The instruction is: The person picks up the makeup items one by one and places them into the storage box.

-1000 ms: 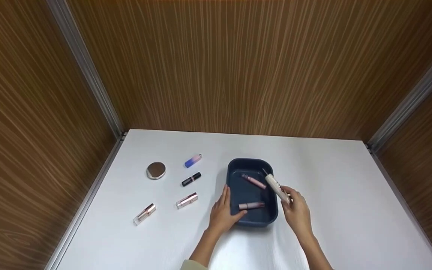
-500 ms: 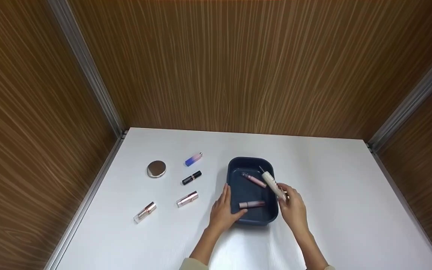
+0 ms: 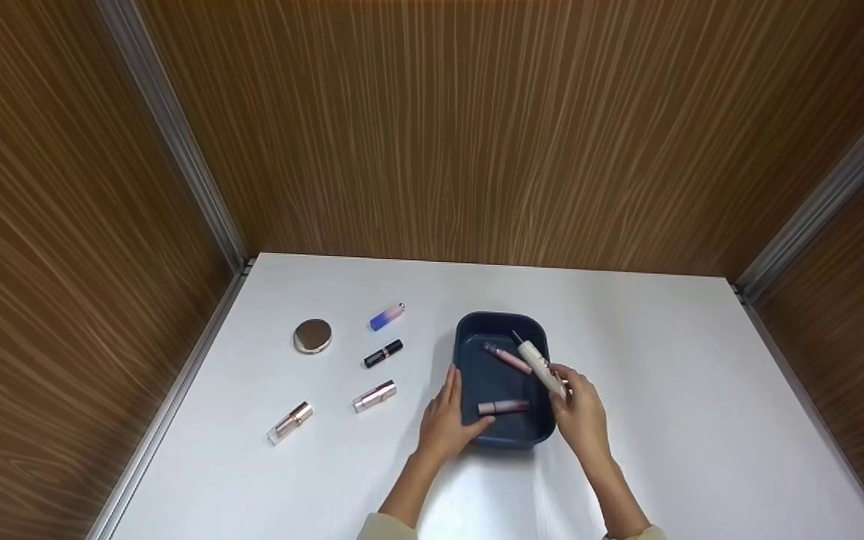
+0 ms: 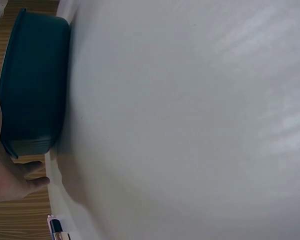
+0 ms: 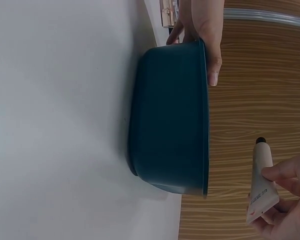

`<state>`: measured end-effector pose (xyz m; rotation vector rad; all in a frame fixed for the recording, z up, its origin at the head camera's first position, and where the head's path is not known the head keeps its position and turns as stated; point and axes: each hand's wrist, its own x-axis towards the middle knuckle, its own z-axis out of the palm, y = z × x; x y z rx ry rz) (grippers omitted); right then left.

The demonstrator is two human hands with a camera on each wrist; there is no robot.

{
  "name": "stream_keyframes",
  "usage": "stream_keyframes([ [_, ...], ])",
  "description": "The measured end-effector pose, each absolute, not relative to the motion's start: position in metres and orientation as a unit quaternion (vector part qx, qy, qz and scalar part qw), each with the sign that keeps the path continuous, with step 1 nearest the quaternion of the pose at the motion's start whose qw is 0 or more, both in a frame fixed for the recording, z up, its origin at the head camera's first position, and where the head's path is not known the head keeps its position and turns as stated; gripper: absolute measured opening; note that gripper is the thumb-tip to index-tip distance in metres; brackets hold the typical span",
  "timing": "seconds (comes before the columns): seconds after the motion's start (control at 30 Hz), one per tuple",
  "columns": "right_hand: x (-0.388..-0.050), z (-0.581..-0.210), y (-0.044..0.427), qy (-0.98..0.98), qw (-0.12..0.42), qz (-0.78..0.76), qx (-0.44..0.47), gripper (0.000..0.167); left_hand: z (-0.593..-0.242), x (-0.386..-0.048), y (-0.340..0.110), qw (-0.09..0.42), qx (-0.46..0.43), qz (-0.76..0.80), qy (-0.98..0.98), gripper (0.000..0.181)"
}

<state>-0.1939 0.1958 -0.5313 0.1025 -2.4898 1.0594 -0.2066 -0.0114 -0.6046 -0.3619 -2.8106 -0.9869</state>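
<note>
In the head view a dark blue plastic basin [image 3: 505,441] stands on the white table. My left hand [image 3: 443,427] grips its left side, with the thumb over the rim and the fingers along the outer wall. My right hand [image 3: 580,416] pinches a cream squeeze tube [image 3: 540,367] above the basin's right rim, its thin dark tip towards the back left. The right wrist view shows that tube [image 5: 262,180] tilted, held between thumb and fingers clear of the basin wall [image 5: 170,115]. Inside the basin lie a pink lip gloss tube [image 3: 511,360] and a pinkish, dark-ended tube [image 3: 503,407].
Left of the basin lie a round compact [image 3: 313,336], a blue-pink tube [image 3: 387,316], a black lipstick [image 3: 383,353] and two rose-gold lipsticks [image 3: 374,396] with clear ends. Wood-grain panels [image 3: 432,135] enclose the table at the back and both sides.
My right hand has moved slightly left with the cream tube, bringing its tip further over the basin. My left hand keeps its hold on the basin, and the lying things stay put.
</note>
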Motion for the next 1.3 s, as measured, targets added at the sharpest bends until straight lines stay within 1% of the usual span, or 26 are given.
stream_keyframes([
  [0.17,-0.195,-0.531,0.194,-0.898,0.211,0.384,0.036,0.04,-0.603,-0.207,-0.011,0.069,-0.118,-0.329,-0.934,0.098],
  [0.57,-0.198,-0.533,0.187,-0.895,0.229,0.377,0.055,0.042,-0.602,-0.206,-0.011,0.062,-0.117,-0.334,-0.933,0.098],
  [0.83,-0.2,-0.534,0.184,-0.898,0.214,0.382,0.054,0.041,-0.602,-0.206,-0.011,0.076,-0.118,-0.328,-0.934,0.097],
  [1.3,-0.202,-0.538,0.179,-0.896,0.203,0.389,0.061,0.041,-0.605,-0.206,-0.011,0.078,-0.117,-0.325,-0.935,0.098],
])
